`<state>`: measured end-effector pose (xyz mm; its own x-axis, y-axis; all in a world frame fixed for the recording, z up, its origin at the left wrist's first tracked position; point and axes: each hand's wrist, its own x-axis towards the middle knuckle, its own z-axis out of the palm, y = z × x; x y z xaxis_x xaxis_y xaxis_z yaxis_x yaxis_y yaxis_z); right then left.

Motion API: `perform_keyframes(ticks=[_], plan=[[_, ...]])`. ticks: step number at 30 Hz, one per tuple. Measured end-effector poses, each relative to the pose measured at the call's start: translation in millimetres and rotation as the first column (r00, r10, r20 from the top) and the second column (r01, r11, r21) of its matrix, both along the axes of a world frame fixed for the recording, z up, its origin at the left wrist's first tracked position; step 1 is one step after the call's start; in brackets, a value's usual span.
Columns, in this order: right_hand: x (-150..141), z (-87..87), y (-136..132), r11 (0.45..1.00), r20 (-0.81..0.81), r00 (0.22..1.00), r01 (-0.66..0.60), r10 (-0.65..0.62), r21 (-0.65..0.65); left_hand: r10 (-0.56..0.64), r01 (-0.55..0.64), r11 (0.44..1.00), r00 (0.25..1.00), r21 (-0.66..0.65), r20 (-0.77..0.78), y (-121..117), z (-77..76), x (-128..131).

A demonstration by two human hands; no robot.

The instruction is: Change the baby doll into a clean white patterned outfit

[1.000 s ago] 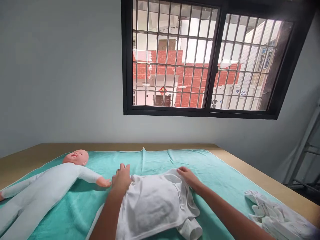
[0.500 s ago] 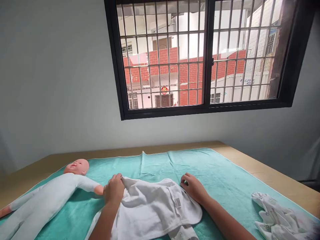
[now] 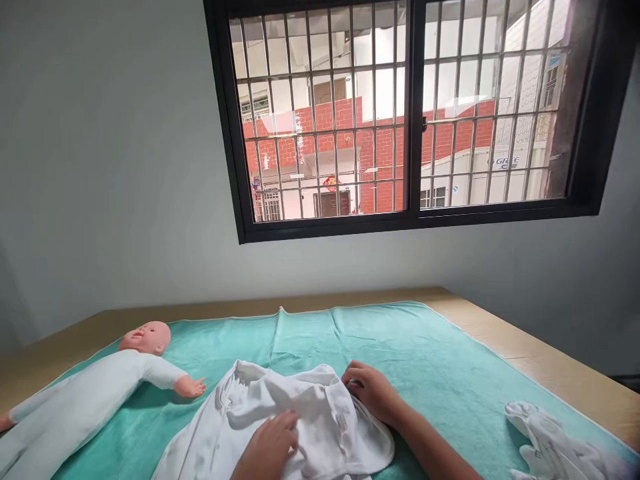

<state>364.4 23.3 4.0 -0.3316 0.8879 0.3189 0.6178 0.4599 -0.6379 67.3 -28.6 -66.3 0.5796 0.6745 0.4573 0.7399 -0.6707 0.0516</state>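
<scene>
Head view: the left hand (image 3: 270, 443), fingers loosely bent, has moved from the far-left corner of the thin, wrinkled white cloth garment (image 3: 320, 417) onto its middle, leaving that corner unheld; whether it grips cannot be told. At the garment's far-right edge the right hand (image 3: 373, 393) curls its fingers, their hold hidden. Beneath the garment spreads a plush turquoise blanket (image 3: 400, 343); to its right lies a crumpled, patterned white cloth (image 3: 555, 443), to its left a soft white-bodied doll with smooth pink head (image 3: 95, 393), and beyond it pale wooden table (image 3: 560, 353).
</scene>
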Motion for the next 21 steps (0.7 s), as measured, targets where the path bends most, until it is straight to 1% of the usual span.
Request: perform_keyframes(ticks=[2, 5, 6, 7, 9, 11, 13, 14, 16, 17, 19, 21], plan=[[-0.7, 1.2, 1.1, 0.999, -0.037, 0.999, -0.041, 0.040, -0.033, -0.044, 0.045, 0.998, 0.999, -0.038, 0.016, -1.7, 4.7, -7.5], [-2.5, 2.3, 1.1, 0.996, -0.032, 0.997, -0.071, 0.069, -0.060, -0.173, 0.173, 0.980, 0.985, -0.098, 0.007, -9.0, 21.5, -12.7], [-3.2, 2.4, 0.7, 0.996, -0.016, 0.997, -0.072, 0.071, -0.057, -0.195, 0.195, 0.976, 0.981, -0.101, 0.012, -13.7, 27.8, -11.7], [-4.1, 2.6, 0.3, 0.996, 0.005, 0.997, -0.072, 0.072, -0.048, -0.193, 0.195, 0.976, 0.981, -0.093, 0.031, -19.4, 34.0, -9.5], [-5.9, 3.1, -0.5, 0.997, 0.031, 0.998, -0.061, 0.063, -0.046, -0.154, 0.161, 0.984, 0.983, -0.072, 0.096, -32.2, 46.3, -2.9], [-8.0, 4.7, -1.6, 0.994, 0.007, 0.999, -0.049, 0.050, -0.097, -0.130, 0.148, 0.984, 0.978, -0.100, 0.164, -43.8, 58.3, 3.5], [-11.1, 8.2, -4.3, 0.984, -0.038, 0.998, -0.062, 0.057, -0.169, -0.064, 0.128, 0.971, 0.953, -0.201, 0.296, -51.8, 69.7, 6.9], [-13.3, 10.7, -6.5, 0.972, -0.079, 0.994, -0.090, 0.075, -0.216, -0.006, 0.119, 0.956, 0.922, -0.268, 0.387, -54.5, 75.1, 7.3], [-19.0, 17.0, -12.7, 0.933, -0.206, 0.972, -0.173, 0.111, -0.316, 0.116, 0.133, 0.911, 0.827, -0.391, 0.551, -58.2, 85.0, 7.1], [-22.3, 20.4, -16.3, 0.902, -0.287, 0.950, -0.225, 0.119, -0.369, 0.158, 0.149, 0.893, 0.780, -0.425, 0.606, -59.6, 89.2, 6.8], [-28.7, 26.7, -23.2, 0.824, -0.416, 0.902, -0.323, 0.118, -0.466, 0.199, 0.171, 0.881, 0.712, -0.441, 0.673, -61.8, 95.3, 6.8], [-33.3, 31.8, -28.1, 0.741, -0.484, 0.864, -0.413, 0.137, -0.529, 0.229, 0.165, 0.882, 0.671, -0.442, 0.705, -62.9, 97.7, 7.0]])
